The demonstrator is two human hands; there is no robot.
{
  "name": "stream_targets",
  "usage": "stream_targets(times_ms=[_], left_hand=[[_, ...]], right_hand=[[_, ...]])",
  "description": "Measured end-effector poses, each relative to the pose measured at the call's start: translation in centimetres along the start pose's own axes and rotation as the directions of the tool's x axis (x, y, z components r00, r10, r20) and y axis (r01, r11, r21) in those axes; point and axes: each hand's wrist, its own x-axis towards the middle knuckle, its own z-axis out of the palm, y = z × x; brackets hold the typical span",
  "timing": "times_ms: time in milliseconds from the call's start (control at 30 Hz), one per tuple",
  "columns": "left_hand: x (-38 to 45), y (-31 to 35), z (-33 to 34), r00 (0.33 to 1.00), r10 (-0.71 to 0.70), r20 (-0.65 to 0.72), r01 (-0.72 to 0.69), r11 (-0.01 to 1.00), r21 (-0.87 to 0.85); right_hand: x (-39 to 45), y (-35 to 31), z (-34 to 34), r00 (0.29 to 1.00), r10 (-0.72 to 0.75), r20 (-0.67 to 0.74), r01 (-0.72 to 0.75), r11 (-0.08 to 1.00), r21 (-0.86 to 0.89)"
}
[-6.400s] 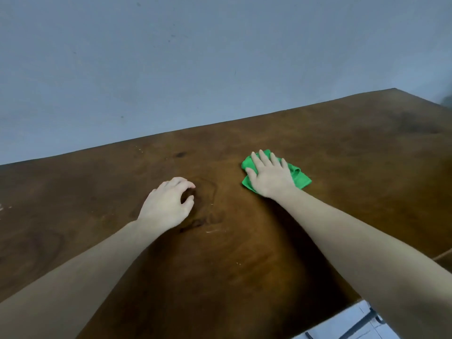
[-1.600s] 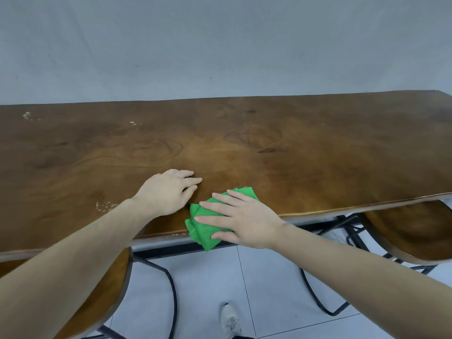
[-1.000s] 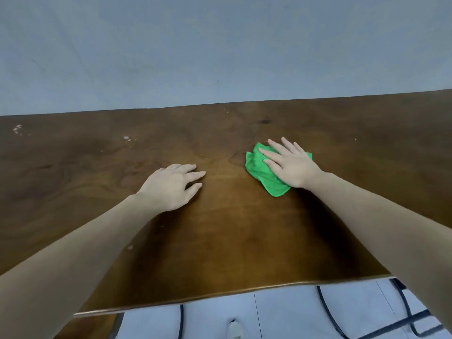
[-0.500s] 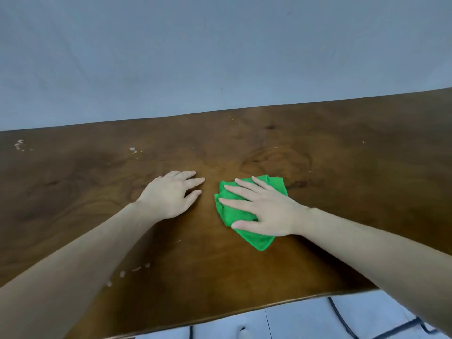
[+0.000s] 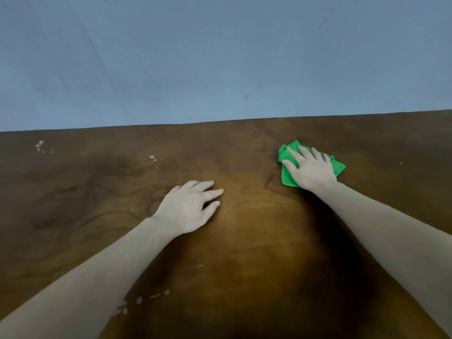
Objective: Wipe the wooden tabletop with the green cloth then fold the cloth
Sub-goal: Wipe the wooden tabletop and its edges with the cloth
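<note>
green cloth [image 5: 286,177]: bunched, far-right on wooden tabletop [image 5: 244,241] | right hand [image 5: 310,168]: fingers spread, pressing flat on it | left hand [image 5: 189,207]: relaxed flat, well apart to its left | unwiped white specks [image 5: 152,157] lie leftward.

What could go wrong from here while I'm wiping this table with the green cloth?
1. The green cloth is bunched under your flat right hand, so it may smear more than it wipes.
2. The pale flecks beyond your left hand and the chips near your left forearm could get missed.
</note>
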Motion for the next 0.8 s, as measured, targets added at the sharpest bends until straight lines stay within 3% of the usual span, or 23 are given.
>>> stream_targets(times_ms=[167, 300, 367, 433, 567, 700, 800], left_hand=[[1.5, -0.5, -0.7, 0.999, -0.039, 0.015, 0.039, 0.999, 0.031], [2.6, -0.8, -0.7, 0.998, -0.062, 0.002, 0.062, 0.996, 0.058], [3.2, -0.8, -0.7, 0.998, -0.067, -0.007, 0.067, 0.995, 0.068], [4.0, -0.9, -0.9, 0.998, -0.069, 0.001, 0.069, 0.995, 0.070], [5.6, -1.2, -1.0, 0.994, -0.109, 0.016, 0.108, 0.993, 0.051], [6.4, -1.6, -0.6, 0.989, -0.148, -0.001, 0.148, 0.988, 0.045], [6.4, -1.6, -0.6, 0.987, -0.162, -0.009, 0.162, 0.987, 0.000]], right_hand=[[1.0, -5.9, 0.0, 0.955, -0.289, 0.066, 0.293, 0.955, -0.054], [-2.6, -7.4, 0.1, 0.779, -0.617, 0.106, 0.625, 0.779, -0.054], [-3.5, -6.4, 0.0, 0.702, -0.702, 0.123, 0.710, 0.703, -0.035], [-3.1, -4.8, -0.2, 0.683, -0.720, 0.124, 0.727, 0.687, -0.011], [0.4, -2.0, -0.7, 0.781, -0.615, 0.106, 0.618, 0.786, 0.005], [6.7, 0.7, -1.1, 0.918, -0.387, 0.084, 0.389, 0.921, -0.009], [11.5, 0.9, -0.8, 0.977, -0.205, 0.050, 0.205, 0.979, -0.001]])
